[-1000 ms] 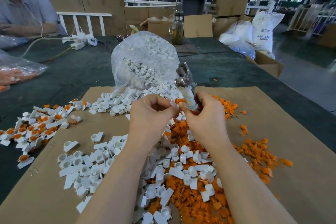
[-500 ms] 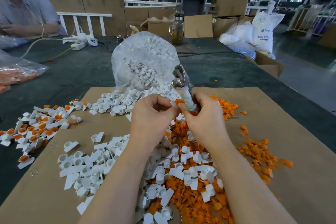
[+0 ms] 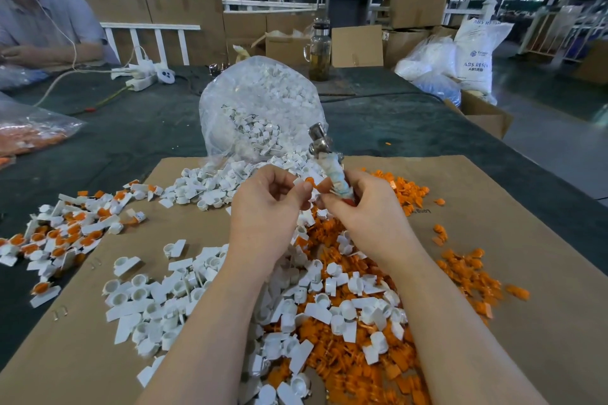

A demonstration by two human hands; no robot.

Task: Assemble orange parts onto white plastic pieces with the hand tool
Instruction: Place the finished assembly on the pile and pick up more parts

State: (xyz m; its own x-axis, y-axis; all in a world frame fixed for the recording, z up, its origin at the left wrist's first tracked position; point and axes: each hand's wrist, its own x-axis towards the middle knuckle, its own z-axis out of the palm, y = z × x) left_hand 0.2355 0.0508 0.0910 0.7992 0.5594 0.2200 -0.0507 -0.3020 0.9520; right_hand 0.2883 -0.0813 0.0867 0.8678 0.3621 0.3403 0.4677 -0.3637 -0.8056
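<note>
From the head camera: you are pinching a white piece point(image 3: 301, 181) with an orange part point(image 3: 310, 180) seated in it, held in the curled fingers point(image 3: 304, 187) of your left hand point(image 3: 266, 207). Your right hand point(image 3: 365, 207) is gripping the wrapped handle of the hand tool point(image 3: 332, 168), its metal head pointing up and away from you. Both are hovering above the mixed pile point(image 3: 329, 299) on the cardboard sheet point(image 3: 493, 322).

The risk, as I judge it: the small piece is sitting at your fingertips, so a skewed press could pop the orange part out or nip a finger.

Room: the plastic bag point(image 3: 260, 102) is standing just beyond the tool head. The finished pieces point(image 3: 65, 233) are lying well to your left, spilling off the cardboard onto the green surface point(image 3: 131, 131). Bare cardboard is lying to your right.
</note>
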